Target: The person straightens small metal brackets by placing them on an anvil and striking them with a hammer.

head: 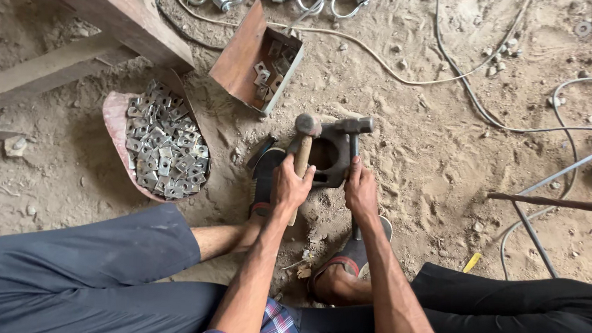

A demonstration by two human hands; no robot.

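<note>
Nearest, the left hand (290, 186) grips a wooden-handled hammer (304, 136) and the right hand (361, 190) is closed round the dark shaft of a second hammer (355, 127). Both heads rest over a dark metal block (330, 158) on the sandy floor (432, 153). Further left lies a pile of metal plates (165, 149), with an open box (257, 63) of plates beyond.

Sandy brown dirt floor (411, 159). Pale silvery-grey square metal plates (165, 149) heaped on a rust-pink curved tray (114, 120). Rust-brown open metal box (241, 52). Dull grey steel hammer head (307, 125) on a tan wooden handle (302, 157). Dark grey iron block (334, 155). Slate-grey trousers (81, 263). Blue-and-red checked shirt cuff (277, 328). Yellow scrap (472, 262).
</note>
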